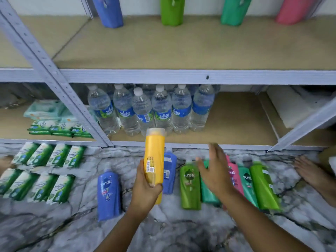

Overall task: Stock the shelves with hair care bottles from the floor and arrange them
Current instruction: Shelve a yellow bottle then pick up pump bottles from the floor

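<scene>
**Yellow bottle lifted off the floor**

The left hand has its grip clamped round the yellow bottle, held upright above the marble floor. The right hand hovers, fingers apart, over the coloured bottles lying below the shelf.

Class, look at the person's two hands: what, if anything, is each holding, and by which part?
The left hand grips the yellow bottle around its lower body, cap end up. The right hand holds nothing; it is open above the bottles on the floor.
</scene>
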